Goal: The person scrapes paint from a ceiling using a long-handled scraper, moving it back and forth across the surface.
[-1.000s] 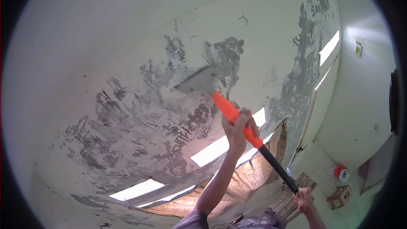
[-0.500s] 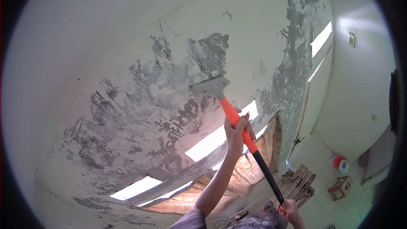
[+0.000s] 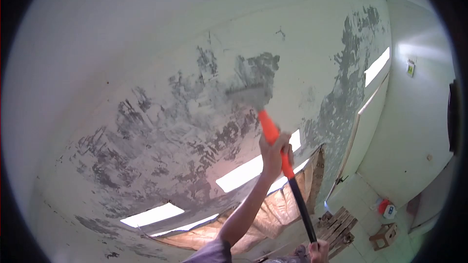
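A long-handled scraper point(image 3: 267, 124) with an orange grip, a black shaft and a wide grey blade reaches up against the wall point(image 3: 312, 44). My left hand point(image 3: 274, 153) is closed around the orange grip below the blade. Lower down, my right hand point(image 3: 319, 252) wraps the bottom end of the black shaft, partly cut off by the frame edge. The blade, blurred by motion, overlaps the border between dark grey patches and pale paint.
Bright window openings point(image 3: 258, 165) line the lower wall, with a brown sheet point(image 3: 278, 202) hanging below them. Wooden pallets point(image 3: 337, 229), a small wooden stool point(image 3: 383, 236) and a white container with red point(image 3: 388, 209) stand on the tiled floor. A door point(image 3: 363, 131) is at right.
The view has shifted, so the wall sits lower and further right. Both hands still grip the scraper, which stands more upright, its blade a little further right in view.
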Tool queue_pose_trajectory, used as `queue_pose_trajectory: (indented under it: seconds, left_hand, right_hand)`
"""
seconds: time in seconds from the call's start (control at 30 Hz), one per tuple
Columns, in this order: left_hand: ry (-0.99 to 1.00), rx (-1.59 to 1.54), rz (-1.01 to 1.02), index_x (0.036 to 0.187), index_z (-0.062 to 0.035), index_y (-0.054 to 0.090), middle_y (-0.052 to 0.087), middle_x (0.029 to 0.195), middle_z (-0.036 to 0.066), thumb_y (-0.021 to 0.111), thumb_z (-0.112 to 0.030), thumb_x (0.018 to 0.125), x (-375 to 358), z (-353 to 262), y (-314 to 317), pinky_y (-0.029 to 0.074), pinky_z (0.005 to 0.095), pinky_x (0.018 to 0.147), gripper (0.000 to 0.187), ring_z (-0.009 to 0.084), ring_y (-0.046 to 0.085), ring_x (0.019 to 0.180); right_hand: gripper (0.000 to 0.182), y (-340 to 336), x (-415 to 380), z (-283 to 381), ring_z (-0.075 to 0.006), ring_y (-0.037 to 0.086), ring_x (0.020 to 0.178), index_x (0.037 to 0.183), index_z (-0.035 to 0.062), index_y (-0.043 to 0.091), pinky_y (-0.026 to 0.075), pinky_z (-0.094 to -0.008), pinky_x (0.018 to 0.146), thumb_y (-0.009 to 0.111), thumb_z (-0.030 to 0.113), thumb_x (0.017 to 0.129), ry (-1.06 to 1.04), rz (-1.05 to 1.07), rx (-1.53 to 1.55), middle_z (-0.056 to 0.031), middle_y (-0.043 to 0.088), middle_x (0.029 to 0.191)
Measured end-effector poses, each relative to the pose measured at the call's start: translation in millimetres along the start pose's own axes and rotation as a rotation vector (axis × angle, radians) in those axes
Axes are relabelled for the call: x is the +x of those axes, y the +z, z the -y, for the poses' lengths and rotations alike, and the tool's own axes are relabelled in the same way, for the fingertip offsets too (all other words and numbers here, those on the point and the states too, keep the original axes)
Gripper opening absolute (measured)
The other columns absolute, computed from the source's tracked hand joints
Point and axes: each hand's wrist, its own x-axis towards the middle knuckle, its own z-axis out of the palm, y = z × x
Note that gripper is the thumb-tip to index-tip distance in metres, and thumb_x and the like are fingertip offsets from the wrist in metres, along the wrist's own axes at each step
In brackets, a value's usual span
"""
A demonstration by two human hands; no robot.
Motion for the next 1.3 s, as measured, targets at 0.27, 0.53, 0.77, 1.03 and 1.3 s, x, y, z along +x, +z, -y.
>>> queue_pose_trajectory:
  seconds: [0.27,0.53,0.77,1.03,1.3]
  left_hand:
    - [0.051,-0.083,0.016,0.090,-0.0038,0.041,0.038,0.052,0.001,0.053,-0.001,0.084,26,-20,18,0.032,0.0285,0.026,0.014,0.0162,0.042,0.029]
    - [0.042,-0.076,0.020,0.089,-0.0057,0.038,0.040,0.052,0.002,0.053,0.001,0.082,36,-20,18,0.035,0.0290,0.027,0.018,0.0158,0.043,0.030]
    - [0.051,-0.006,0.043,0.097,-0.0031,0.041,0.038,0.051,0.002,0.052,-0.002,0.084,40,-24,20,0.035,0.0294,0.027,0.017,0.0169,0.046,0.031]
    - [0.040,-0.001,0.080,0.094,-0.0013,0.040,0.041,0.055,0.003,0.052,-0.001,0.082,21,-1,2,0.037,0.0293,0.027,0.018,0.0172,0.046,0.031]
    - [0.049,-0.166,0.109,0.094,-0.0039,0.040,0.042,0.054,0.002,0.055,-0.002,0.082,25,-15,19,0.036,0.0290,0.028,0.019,0.0143,0.042,0.031]
  right_hand:
    - [0.044,-1,25,35,-0.0130,0.040,0.058,0.070,0.0020,0.050,0.031,-0.0364,0.050,0.049,0.035,0.100,-0.056,-0.083,-0.082,-0.0029,0.041,0.058]
    - [0.057,-12,41,-23,-0.0080,0.043,0.043,0.061,0.0047,0.051,0.026,-0.0263,0.042,0.052,0.049,0.096,-0.082,-0.113,-0.018,0.0021,0.044,0.048]
    - [0.060,5,27,15,-0.0074,0.041,0.041,0.060,0.0053,0.049,0.026,-0.0257,0.040,0.053,0.053,0.095,0.051,-0.088,0.073,0.0021,0.043,0.047]
    - [0.051,7,-1,38,-0.0133,0.040,0.054,0.070,0.0053,0.052,0.028,-0.0334,0.048,0.049,0.046,0.099,-0.013,-0.102,-0.086,0.0004,0.041,0.057]
    - [0.056,6,-8,-2,-0.0075,0.041,0.040,0.062,0.0061,0.049,0.027,-0.0247,0.038,0.050,0.048,0.099,0.082,-0.112,0.071,0.0024,0.042,0.048]
